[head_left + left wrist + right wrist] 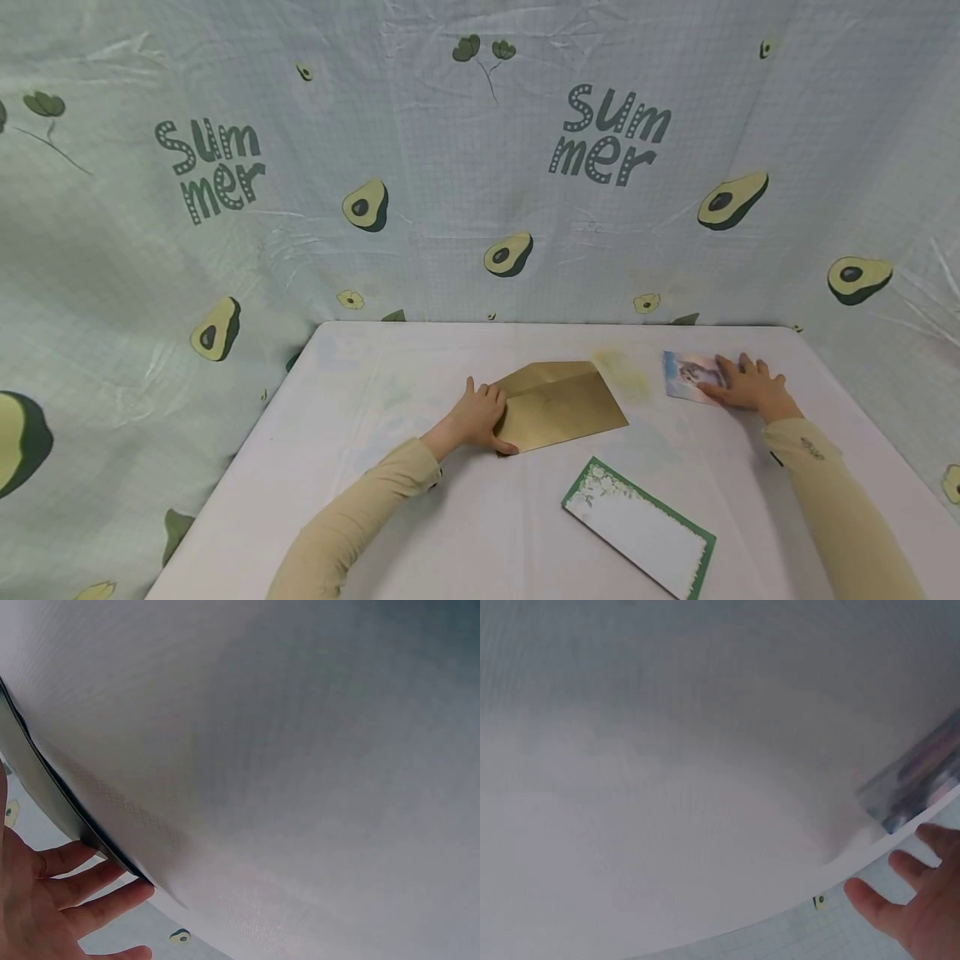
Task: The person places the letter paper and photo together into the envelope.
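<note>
Gold envelope [566, 412]: flat on the white table [420, 358], between the two hands and much nearer the left one; its left edge meets that hand, the rest extends to the right.
Left hand [477, 414]: at the envelope's left edge, fingers extended and spread, thumb at the near left corner; touching, with no curled grip seen.
Picture card [681, 373]: small, blue and pink, an animal-like figure printed on it; to the right of the envelope and well apart from it, its right part under the right hand.
Right hand [752, 390]: over the card's right end, fingers fanned out, thumb and forefinger reaching onto the card; whether it presses down cannot be told.
Green-bordered card [640, 527]: long, white-centred, with pale flowers at one end; lying aslant on the near side of the envelope, between the forearms, apart from both hands.
Sleeves [832, 508]: beige, on both arms.
Backdrop cloth [435, 125]: pale, printed with avocados, flowers and the word "summer"; behind and beside the table.
</note>
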`<act>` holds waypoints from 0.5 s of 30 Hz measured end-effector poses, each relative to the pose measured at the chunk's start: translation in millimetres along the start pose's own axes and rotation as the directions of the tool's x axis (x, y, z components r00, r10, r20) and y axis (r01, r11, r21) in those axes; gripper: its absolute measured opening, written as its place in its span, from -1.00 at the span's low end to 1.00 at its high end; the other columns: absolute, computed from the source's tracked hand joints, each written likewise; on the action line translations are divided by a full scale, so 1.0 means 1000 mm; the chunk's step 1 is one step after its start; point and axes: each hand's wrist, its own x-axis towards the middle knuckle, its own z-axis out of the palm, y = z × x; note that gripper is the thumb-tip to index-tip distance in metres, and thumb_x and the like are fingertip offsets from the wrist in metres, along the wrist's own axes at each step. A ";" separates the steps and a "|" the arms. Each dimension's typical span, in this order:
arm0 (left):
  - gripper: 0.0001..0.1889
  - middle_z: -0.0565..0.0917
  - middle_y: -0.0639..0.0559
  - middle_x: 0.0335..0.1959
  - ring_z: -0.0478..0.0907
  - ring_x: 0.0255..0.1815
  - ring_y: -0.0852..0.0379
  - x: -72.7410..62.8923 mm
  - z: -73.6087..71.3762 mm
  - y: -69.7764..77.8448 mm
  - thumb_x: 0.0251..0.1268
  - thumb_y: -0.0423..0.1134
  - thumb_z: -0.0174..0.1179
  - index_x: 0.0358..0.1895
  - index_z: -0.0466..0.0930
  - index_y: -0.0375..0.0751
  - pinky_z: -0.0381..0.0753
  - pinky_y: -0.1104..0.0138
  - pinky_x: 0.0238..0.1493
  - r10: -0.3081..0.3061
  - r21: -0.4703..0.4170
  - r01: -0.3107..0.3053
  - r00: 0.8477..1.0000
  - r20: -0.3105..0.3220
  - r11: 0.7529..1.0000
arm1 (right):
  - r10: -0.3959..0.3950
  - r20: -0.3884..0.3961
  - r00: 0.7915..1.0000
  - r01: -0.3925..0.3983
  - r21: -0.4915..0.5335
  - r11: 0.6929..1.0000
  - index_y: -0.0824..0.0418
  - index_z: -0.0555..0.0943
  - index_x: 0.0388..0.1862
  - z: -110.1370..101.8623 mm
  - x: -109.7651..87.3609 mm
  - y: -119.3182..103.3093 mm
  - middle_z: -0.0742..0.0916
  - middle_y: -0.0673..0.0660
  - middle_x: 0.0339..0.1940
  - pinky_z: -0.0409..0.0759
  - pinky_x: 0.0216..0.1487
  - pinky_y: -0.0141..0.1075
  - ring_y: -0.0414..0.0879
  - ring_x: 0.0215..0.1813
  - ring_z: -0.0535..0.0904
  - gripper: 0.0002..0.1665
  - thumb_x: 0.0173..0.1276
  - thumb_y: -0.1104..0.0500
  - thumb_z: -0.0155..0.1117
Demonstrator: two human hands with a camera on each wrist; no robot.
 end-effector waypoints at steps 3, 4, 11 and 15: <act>-0.07 0.48 -0.10 -0.06 0.45 0.01 -0.06 0.000 0.000 0.000 -0.20 0.57 -0.09 -0.02 0.35 -0.26 0.28 -0.11 0.12 -0.002 0.007 0.002 1.000 0.001 1.000 | -0.013 0.012 1.000 0.013 0.014 1.000 0.39 0.04 0.30 -0.001 0.001 0.003 0.11 0.63 0.22 -0.06 0.00 0.46 0.58 0.19 -0.06 0.05 0.17 -0.41 -0.11; -0.06 0.48 -0.10 -0.06 0.46 0.01 -0.06 0.000 0.000 0.000 -0.20 0.57 -0.09 -0.02 0.35 -0.26 0.28 -0.11 0.12 -0.002 0.008 0.002 1.000 0.000 1.000 | -0.017 0.007 1.000 0.017 0.017 1.000 0.39 0.06 0.30 -0.001 0.001 0.003 0.14 0.63 0.20 -0.05 -0.01 0.46 0.57 0.17 -0.03 0.06 0.15 -0.42 -0.09; -0.08 0.49 -0.09 -0.08 0.46 -0.01 -0.05 -0.001 0.001 0.000 -0.20 0.56 -0.08 -0.04 0.36 -0.25 0.29 -0.11 0.11 0.003 0.005 -0.003 1.000 -0.016 1.000 | -0.017 -0.055 0.998 0.016 -0.013 1.000 0.43 0.18 0.19 0.003 0.000 0.006 0.23 0.61 0.04 0.08 -0.12 0.40 0.49 0.03 0.07 0.04 0.11 -0.43 -0.03; -0.09 0.49 -0.09 -0.08 0.47 -0.02 -0.05 -0.001 0.001 0.000 -0.20 0.56 -0.08 -0.05 0.37 -0.24 0.30 -0.11 0.10 0.005 0.012 -0.004 1.000 -0.026 1.000 | -0.005 -0.084 0.996 0.003 -0.025 1.000 0.52 0.19 0.13 0.005 0.000 0.006 0.23 0.61 -0.01 0.08 -0.12 0.40 0.49 0.00 0.07 0.08 0.10 -0.43 -0.01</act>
